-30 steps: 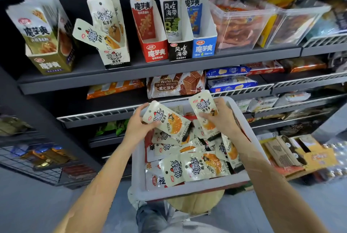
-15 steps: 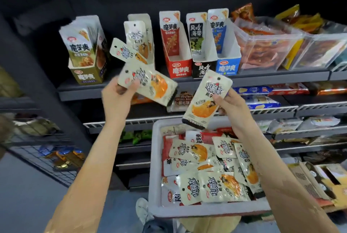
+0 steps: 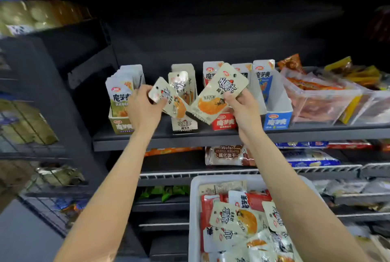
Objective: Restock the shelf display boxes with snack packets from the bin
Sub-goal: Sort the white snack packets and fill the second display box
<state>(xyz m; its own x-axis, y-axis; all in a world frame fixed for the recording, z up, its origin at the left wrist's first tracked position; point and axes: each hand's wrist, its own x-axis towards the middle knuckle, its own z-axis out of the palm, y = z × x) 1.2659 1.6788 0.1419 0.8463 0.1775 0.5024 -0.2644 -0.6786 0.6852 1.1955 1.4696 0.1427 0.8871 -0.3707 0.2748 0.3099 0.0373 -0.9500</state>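
- Two cream packets are up at shelf height, one per hand. The left hand (image 3: 143,112) pinches its packet (image 3: 168,101) by the top corner, thumb across the face. The right hand (image 3: 242,112) grips the larger-looking packet (image 3: 219,95) along its lower edge, tilted toward the shelf.
- Both sit right in front of the cream display box (image 3: 184,122), which already shows at least one matching packet standing in it.
- Risk: the two packets overlap at their lower corners. Feed both in together and I'd say they jam at the narrow box mouth or knock the standing packet askew.
- Risk: the right packet is held only by its bottom edge, so it looks floppy. It could fold over or slide into the red box (image 3: 223,121) next door.
- Risk: that cream box looks light. A firm push may shove it back along the shelf (image 3: 211,138).
- Count of display boxes on this shelf: five that I can make out, namely green (image 3: 121,123), cream, red, a mostly hidden one behind the right packet, and blue (image 3: 276,121).
- Clear tubs to the right: two at least.
- Down below, the white bin (image 3: 195,209) holds plenty more packets, too heaped to count.
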